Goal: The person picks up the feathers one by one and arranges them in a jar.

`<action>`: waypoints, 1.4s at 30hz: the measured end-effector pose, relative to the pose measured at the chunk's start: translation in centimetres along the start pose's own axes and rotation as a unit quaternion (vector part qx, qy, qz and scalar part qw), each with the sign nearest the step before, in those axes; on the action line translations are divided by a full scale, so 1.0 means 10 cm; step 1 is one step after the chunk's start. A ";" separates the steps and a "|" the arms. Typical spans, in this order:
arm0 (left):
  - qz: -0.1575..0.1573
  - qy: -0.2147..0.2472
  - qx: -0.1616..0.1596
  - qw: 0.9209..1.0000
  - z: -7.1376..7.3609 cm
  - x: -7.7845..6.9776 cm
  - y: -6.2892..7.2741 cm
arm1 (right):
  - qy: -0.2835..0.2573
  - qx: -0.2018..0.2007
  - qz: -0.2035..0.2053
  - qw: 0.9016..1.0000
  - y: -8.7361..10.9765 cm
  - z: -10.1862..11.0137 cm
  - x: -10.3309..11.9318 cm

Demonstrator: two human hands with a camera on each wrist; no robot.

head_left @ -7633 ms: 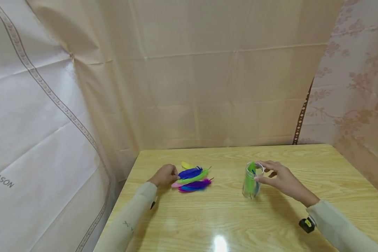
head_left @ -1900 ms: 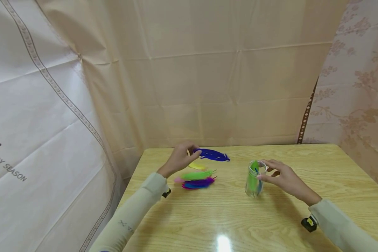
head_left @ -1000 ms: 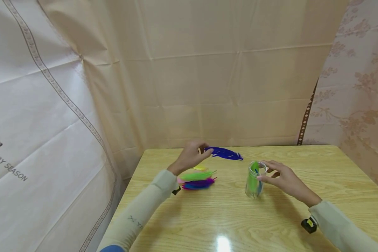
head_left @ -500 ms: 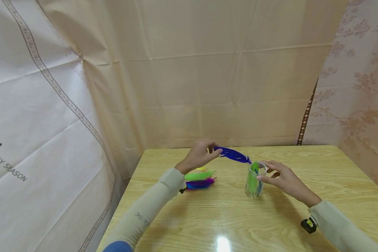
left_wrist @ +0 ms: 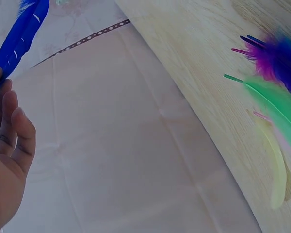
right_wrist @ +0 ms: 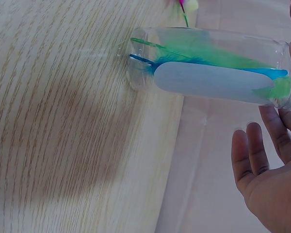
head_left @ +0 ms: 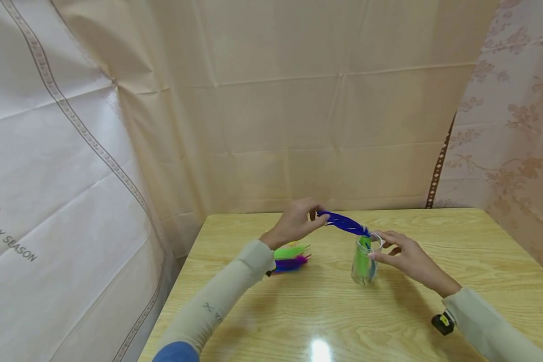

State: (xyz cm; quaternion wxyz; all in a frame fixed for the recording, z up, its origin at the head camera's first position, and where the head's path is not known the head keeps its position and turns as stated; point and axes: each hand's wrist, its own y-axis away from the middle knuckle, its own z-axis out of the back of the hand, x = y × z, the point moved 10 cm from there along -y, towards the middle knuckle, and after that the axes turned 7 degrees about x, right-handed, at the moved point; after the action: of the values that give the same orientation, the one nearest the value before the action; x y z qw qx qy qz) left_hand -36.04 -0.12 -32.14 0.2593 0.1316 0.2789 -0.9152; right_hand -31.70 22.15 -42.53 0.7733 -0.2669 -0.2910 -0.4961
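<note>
My left hand [head_left: 300, 221] pinches one end of a dark blue feather [head_left: 346, 224] between thumb and fingers. The feather slopes down to the right, its free tip at the mouth of a clear jar [head_left: 356, 275]; whether the tip is inside I cannot tell. My right hand [head_left: 412, 259] grips the jar at its rim, thumb on the near side. The jar stands upright on the table. In the right wrist view a green feather [right_wrist: 208, 48] and a blue feather [right_wrist: 184, 60] show inside it, beside a pale oblong patch [right_wrist: 213, 82].
Left of the jar lie loose feathers on the wooden table [head_left: 326, 301]: a light green feather [head_left: 291, 251], a purple and blue bunch [head_left: 289, 264], and in the left wrist view a yellow feather [left_wrist: 276, 170]. A beige cloth [head_left: 271, 125] hangs behind.
My left hand has lifted the dark blue feather from the pile and carried it right, bringing its tip to the jar mouth. The right hand and jar have hardly moved.
</note>
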 end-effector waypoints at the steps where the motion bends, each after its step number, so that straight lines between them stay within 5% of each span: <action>1: -0.004 -0.005 0.000 1.000 -0.01 -0.02 -0.01 | 0.001 0.000 -0.001 1.000 0.00 0.00 0.00; 20: -0.086 -0.078 0.012 0.993 -0.14 -0.30 -0.14 | -0.010 0.002 0.001 1.000 -0.01 0.00 0.01; 32: -0.174 -0.201 0.010 0.964 -0.25 -0.61 -0.15 | -0.007 0.002 -0.004 1.000 0.01 0.00 0.01; 42: -0.215 -0.235 0.007 0.948 -0.37 -0.75 -0.17 | -0.014 0.009 -0.006 1.000 0.02 0.00 0.00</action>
State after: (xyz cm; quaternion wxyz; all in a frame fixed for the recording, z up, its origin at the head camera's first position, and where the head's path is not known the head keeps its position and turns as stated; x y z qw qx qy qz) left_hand -30.33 6.26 -31.49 0.1137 -0.1485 0.2252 -0.9562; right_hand -31.51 22.19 -42.53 0.7683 -0.2657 -0.3080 -0.4942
